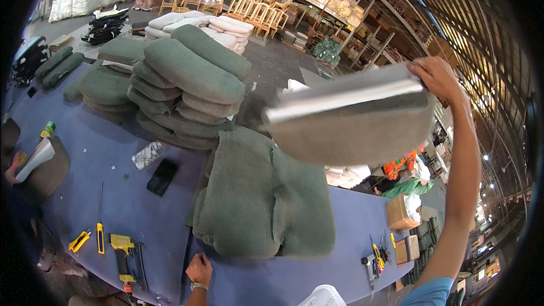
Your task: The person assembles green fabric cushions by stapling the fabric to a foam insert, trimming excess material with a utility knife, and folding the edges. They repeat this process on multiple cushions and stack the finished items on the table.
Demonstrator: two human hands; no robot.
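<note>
Head: right hand (437, 76) grip around cushion (351, 122)

Grey-green fabric covers (263, 198) on blue-violet table (113, 192); stacked green cushions (190, 85); raised grey-tan cushion (351, 119), pale underside; yellow stapler (126, 255); black phone (162, 177); white cushions (221, 25).

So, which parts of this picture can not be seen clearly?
- Head view: the raised cushion panel in the right hand is motion-blurred; its surface detail is lost.
- It hides the table and floor behind it.
- The left hand sits at the lower edge; the wrist is cut off.
- The small tools at the table end are too small to identify.
</note>
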